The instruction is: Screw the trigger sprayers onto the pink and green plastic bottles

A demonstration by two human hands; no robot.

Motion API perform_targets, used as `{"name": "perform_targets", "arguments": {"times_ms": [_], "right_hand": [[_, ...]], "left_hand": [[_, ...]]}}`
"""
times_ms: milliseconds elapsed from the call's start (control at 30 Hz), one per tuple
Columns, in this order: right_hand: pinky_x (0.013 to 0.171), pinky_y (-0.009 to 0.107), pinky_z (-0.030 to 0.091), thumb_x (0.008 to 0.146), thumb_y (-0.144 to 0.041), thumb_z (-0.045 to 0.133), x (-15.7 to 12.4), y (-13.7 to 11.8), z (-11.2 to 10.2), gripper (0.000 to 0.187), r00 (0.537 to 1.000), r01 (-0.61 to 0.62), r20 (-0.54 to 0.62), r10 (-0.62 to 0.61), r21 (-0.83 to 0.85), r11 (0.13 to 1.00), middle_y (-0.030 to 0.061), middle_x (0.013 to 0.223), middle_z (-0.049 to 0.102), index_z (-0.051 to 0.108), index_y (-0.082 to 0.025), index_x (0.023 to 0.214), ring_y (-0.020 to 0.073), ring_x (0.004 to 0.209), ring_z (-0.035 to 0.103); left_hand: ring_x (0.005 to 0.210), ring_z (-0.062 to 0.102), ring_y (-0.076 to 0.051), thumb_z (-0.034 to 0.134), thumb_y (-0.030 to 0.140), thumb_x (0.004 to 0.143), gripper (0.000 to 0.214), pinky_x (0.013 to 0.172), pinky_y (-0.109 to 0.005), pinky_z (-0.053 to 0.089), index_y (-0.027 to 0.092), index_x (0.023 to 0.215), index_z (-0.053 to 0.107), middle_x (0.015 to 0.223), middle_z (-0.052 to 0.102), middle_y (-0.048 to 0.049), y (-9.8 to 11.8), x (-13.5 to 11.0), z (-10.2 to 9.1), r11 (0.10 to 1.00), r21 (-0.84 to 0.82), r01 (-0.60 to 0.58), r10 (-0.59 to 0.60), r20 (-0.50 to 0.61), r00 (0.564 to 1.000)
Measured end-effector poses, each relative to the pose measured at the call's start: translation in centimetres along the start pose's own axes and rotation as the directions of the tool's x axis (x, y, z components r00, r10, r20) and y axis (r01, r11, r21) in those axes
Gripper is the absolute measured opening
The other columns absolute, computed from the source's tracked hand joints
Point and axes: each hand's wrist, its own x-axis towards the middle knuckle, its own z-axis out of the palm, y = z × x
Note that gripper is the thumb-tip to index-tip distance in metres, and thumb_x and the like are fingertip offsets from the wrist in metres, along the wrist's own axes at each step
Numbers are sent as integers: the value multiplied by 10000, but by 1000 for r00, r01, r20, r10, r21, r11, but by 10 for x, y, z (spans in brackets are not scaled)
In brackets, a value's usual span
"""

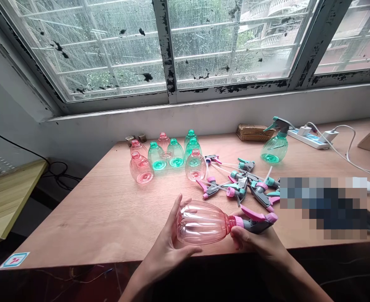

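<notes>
A clear pink spray bottle point(202, 222) lies sideways in the air above the table's front edge, its pink-and-grey trigger head point(257, 219) pointing right. My left hand point(172, 239) cups the bottle's base, thumb below and fingers behind. My right hand point(257, 239) is closed around the pink collar and the neck of the trigger head, with the fingers partly hidden. Behind them lies a pile of loose trigger heads point(243, 184) in grey with pink or teal. Left of the pile stand several open pink bottles point(141, 170) and green bottles point(157, 157).
A green spray bottle point(274, 149) with its head on stands at the back right. Near it are a brown box point(254, 132) and a white power strip point(309, 138) with cables. A blurred patch point(326, 207) covers things at the right. A sticker point(15, 260) marks the front left corner.
</notes>
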Motion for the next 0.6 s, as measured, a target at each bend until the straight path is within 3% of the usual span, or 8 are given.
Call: {"name": "perform_targets", "arguments": {"times_ms": [100,233,433,600], "right_hand": [[477,259,396,760,-492,792,-1,-1,1,354,1000,5,-14,-6,-25,1000,0,528,655,653,-167,786,139,486,540],[465,259,396,760,-503,786,-1,-1,1,363,1000,0,-6,-1,-27,1000,8,532,654,650,-166,766,143,480,540],[471,273,375,790,-508,750,1,0,0,366,1000,6,8,-5,-45,999,14,537,634,643,-168,704,146,490,518],[486,292,396,777,-522,754,-1,1,1,371,1000,0,-2,0,-89,996,12,547,635,648,-184,670,154,495,517]], "left_hand": [[1482,236,-314,912,223,624,1261,1213,-461,227,427,1538,67,1628,223,-51,1,-1,-1,999,-26,48,-48,-2,999],[1479,245,-321,834,268,741,1038,1191,-478,273,425,1528,175,1621,254,-44,1,-1,-3,995,-84,56,-56,9,998],[1443,336,-299,769,220,815,982,1187,-484,269,454,1524,132,1628,234,-53,-3,-1,-3,1000,-25,4,-4,19,1000],[1452,299,-325,843,297,727,1068,1186,-472,279,388,1538,155,1624,246,-69,0,-2,-4,997,-75,34,-33,10,999]]}}
